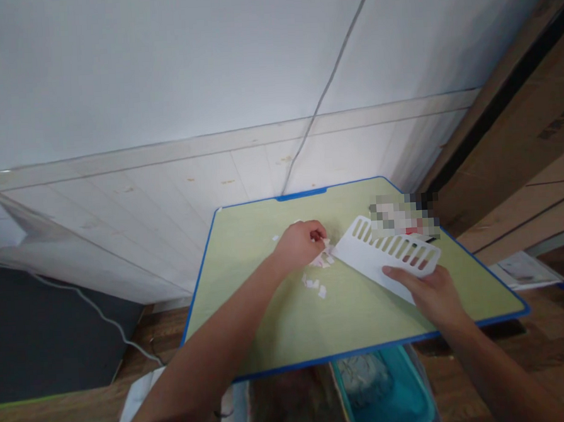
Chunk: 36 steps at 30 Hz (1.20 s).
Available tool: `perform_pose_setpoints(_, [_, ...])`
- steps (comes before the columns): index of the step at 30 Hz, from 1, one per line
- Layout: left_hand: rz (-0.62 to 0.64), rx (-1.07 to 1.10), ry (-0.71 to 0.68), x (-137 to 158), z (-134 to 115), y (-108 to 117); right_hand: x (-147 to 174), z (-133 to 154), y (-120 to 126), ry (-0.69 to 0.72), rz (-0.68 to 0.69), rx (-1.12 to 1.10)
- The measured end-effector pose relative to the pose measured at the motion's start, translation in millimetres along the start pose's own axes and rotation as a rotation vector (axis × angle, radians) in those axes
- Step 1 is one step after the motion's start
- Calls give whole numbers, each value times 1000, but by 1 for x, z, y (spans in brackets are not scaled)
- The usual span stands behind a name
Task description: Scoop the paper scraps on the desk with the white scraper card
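Paper scraps (326,259) beside curled left hand (299,243)

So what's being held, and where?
The right hand holds a white slotted piece by its right end. The left hand is at paper scraps; I can't tell if it holds any.

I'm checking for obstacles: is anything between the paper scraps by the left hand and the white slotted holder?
Nothing visible: the paper scraps by the left hand lie close to the left end of the white slotted holder in the right hand.
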<state>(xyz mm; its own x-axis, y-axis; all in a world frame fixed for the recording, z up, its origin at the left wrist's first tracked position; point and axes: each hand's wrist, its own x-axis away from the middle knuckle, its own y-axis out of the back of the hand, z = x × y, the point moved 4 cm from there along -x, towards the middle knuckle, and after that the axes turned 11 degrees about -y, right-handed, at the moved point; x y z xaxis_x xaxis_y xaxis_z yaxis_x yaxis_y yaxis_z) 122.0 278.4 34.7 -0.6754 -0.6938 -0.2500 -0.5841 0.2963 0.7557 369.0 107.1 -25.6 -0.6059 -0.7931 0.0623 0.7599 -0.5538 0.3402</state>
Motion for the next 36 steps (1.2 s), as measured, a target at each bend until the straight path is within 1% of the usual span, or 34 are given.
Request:
perform_pose_setpoints(6, [18,-61,86,-2,11,0,2,2,-2,-18,-3,-23])
perform_pose_setpoints(8, [6,-128,94,0,11,5,4,6,-2,-36,9,-35])
perform_pose_setpoints(12, [-18,-329,90,4,5,20,5,11,-1,-57,7,-36])
perform_pose_setpoints(14, [-5,-357,82,5,1,27,5,10,-1,-53,-3,-30])
perform_pose_setpoints(16, [31,-327,66,5,-4,33,5,6,-1,-42,-1,-27])
perform_pose_setpoints(18, [91,-268,22,6,-12,37,8,3,-2,-26,5,-20])
perform_pose_setpoints(20, [168,-219,-63,10,-23,41,11,2,-2,-17,5,-18])
perform_pose_setpoints(22, [235,-213,-169,17,-35,45,12,2,-2,-18,0,-13])
perform_pose_setpoints(24, [269,-235,-245,26,-41,49,11,1,-1,-19,4,6])
perform_pose_setpoints(26, [228,-262,-250,34,-37,55,8,1,1,-21,5,11])
perform_pose_setpoints(28, [120,-284,-185,42,-24,61,4,-2,2,-45,2,2])
perform_pose_setpoints(31, [-33,-307,-48,53,6,64,-1,-6,5,-81,-31,3])
perform_pose_setpoints(35, [-242,-402,141,62,53,58,0,-3,3,-50,-42,-11])
perform_pose_setpoints(36, [-270,-412,176,64,63,56,2,0,3,-41,-50,-10])
